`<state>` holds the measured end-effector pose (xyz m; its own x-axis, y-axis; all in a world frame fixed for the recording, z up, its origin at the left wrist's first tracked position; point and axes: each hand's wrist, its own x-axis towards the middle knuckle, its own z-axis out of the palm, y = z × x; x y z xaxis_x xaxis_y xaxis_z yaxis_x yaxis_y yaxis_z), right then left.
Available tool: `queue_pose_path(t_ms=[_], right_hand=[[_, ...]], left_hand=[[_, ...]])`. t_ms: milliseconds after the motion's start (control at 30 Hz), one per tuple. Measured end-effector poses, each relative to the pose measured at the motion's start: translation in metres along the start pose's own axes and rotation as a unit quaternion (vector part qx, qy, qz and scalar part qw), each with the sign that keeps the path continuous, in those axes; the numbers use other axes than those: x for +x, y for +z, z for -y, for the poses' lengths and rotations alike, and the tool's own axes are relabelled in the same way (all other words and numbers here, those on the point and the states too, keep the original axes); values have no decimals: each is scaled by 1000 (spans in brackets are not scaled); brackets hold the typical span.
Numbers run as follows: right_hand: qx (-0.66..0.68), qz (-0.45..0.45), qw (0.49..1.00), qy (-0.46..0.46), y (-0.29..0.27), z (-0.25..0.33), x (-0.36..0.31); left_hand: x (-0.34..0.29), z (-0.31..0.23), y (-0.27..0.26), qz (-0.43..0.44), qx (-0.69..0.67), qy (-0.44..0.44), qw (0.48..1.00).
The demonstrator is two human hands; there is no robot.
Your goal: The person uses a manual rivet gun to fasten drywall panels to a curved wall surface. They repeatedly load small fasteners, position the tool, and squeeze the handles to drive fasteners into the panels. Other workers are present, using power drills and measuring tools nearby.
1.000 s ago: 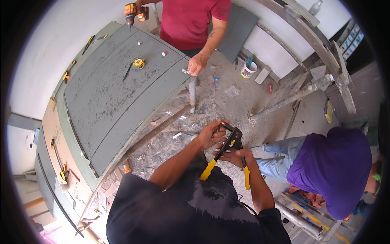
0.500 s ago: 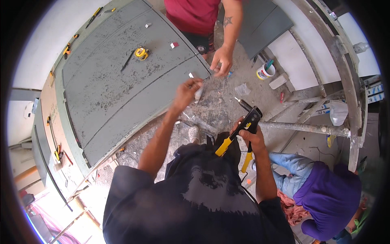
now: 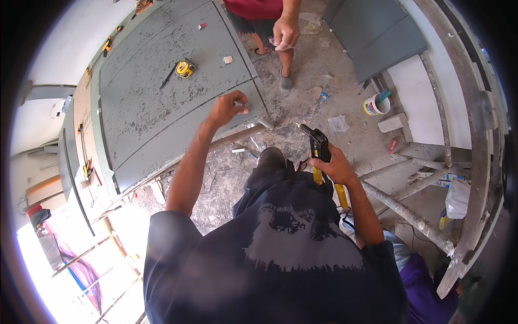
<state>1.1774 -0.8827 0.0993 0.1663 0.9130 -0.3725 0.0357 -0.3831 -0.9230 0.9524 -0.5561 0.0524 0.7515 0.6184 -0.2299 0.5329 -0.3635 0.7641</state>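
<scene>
My left hand hovers over the near right corner of a grey speckled panel. Its fingers are curled in toward the thumb; whatever they may pinch is too small to make out. In my right hand is a hand riveter with a black head and yellow handles. The fingers wrap round it just below the head, and its nozzle points away from me, over the floor. On the panel lie a yellow tape measure, a dark slim tool beside it, and a small white box.
Across the panel's corner stands a person in a red shirt, one hand lowered. To the right are a white bucket, a pale block and a metal frame. Someone in purple is low at the lower right.
My left hand has drawn back to the left, and the riveter has turned more upright in my right hand. The other person's hand has moved farther away from mine.
</scene>
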Motion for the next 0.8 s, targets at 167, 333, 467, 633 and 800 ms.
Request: queue_pose_path(t_ms=[167,333,467,633,800], right_hand=[[-27,-10,998,-49,-14,-18,19],[-7,-56,998,-1,-2,1,33],[40,-92,994,41,17,19,44],[44,-125,991,35,48,23,59],[-6,-129,987,92,68,43,88]], left_hand=[[55,-30,-2,42,-34,-2,999],[102,-29,3,133,-16,9,991],[123,-16,0,178,38,207,961],[130,-6,-7,240,71,257,934],[130,1,-14,245,109,310,912]])
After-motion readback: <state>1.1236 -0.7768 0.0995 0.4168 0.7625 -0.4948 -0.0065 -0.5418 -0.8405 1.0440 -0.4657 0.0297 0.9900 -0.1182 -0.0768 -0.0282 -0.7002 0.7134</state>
